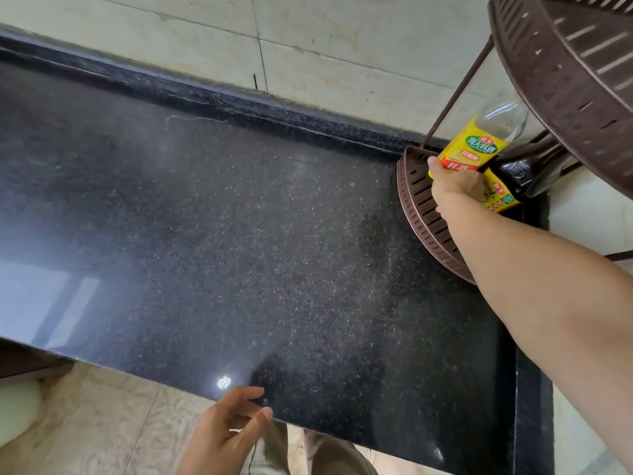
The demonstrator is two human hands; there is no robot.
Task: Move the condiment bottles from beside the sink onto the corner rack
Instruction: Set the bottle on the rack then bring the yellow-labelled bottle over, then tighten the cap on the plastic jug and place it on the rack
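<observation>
Item 1, right hand (pixel 454 186): upper right of the frame, arm reaching across the counter, fingers wrapped round the lower part of a clear bottle (pixel 479 145).
Item 2, clear bottle: yellow label with green and red panels, leaning toward the upper right, over the lower tier (pixel 416 200) of the brown slotted corner rack (pixel 459 90). Its base is hidden by the hand, so contact with the tier cannot be told.
Item 3, dark bottle (pixel 517 173): yellow label, just right of the clear bottle, inside the same tier, under the upper tier (pixel 561 73).
Item 4, left hand (pixel 226 430): bottom centre, fingers loose and holding nothing, at the front edge of the black speckled countertop (pixel 239 234).
Item 5, pale wall tiles (pixel 308 36): along the top.
</observation>
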